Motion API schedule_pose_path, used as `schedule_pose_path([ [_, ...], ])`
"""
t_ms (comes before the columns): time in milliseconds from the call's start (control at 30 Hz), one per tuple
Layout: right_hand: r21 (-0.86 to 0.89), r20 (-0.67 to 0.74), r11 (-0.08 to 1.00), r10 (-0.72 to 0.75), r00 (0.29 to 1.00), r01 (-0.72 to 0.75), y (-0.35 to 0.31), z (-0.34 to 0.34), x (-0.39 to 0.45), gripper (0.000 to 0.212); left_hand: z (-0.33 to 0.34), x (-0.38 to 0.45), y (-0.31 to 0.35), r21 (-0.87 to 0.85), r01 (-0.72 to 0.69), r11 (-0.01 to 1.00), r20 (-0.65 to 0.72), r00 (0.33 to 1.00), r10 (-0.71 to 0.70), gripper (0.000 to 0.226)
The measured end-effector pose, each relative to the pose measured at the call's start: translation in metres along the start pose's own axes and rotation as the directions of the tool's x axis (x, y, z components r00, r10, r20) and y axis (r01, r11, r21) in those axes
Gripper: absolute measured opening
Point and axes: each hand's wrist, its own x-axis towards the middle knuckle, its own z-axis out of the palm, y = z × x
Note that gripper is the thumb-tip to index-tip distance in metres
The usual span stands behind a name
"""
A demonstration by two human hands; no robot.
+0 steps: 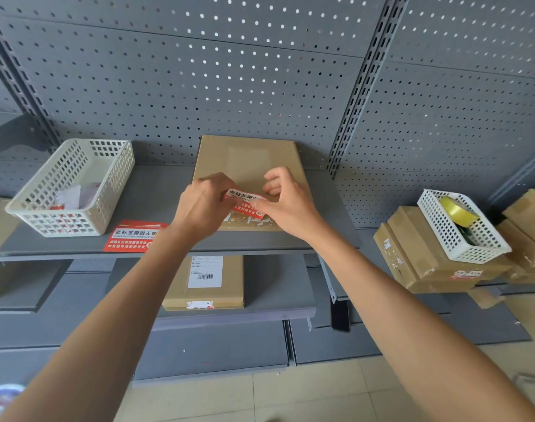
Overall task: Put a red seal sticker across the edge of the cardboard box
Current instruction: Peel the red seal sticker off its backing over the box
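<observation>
Both hands, left hand point(203, 205) and right hand point(286, 201), pinch a red seal sticker point(245, 205) mid-frame over the cardboard box point(245, 161); it should probably straddle the front edge, then be pressed flat.

Red-and-white seal sticker point(245, 204), plain brown cardboard box point(245, 159), white lattice basket point(74, 184), grey perforated pegboard point(199, 71).

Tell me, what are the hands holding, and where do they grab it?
Both hands hold the red seal sticker above the cardboard box: the left hand pinches its left end, the right hand its right end.
</observation>
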Motion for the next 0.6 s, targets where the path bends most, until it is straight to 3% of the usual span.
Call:
schedule_pose_path([
  [67,-0.037,0.025,0.999,-0.038,0.999,0.039,-0.006,0.008,0.003,0.040,0.000,-0.001,0.000,0.005,-0.011,1.000,-0.010,1.000,0.011,0.008],
  [200,-0.154,-0.026,0.983,-0.107,0.994,0.102,-0.008,0.020,0.003,0.008,-0.001,-0.001,-0.002,-0.008,-0.044,0.999,-0.014,0.999,0.044,0.007],
  [400,-0.166,-0.005,0.975,-0.150,0.989,0.147,-0.004,0.017,0.001,0.008,-0.006,-0.006,-0.012,-0.063,-0.068,0.996,-0.061,0.996,0.064,0.022],
  [600,-0.117,-0.024,0.981,-0.157,0.987,0.153,-0.004,0.017,-0.002,0.006,-0.003,-0.018,-0.018,-0.106,-0.069,0.992,-0.094,0.994,0.059,0.007],
])
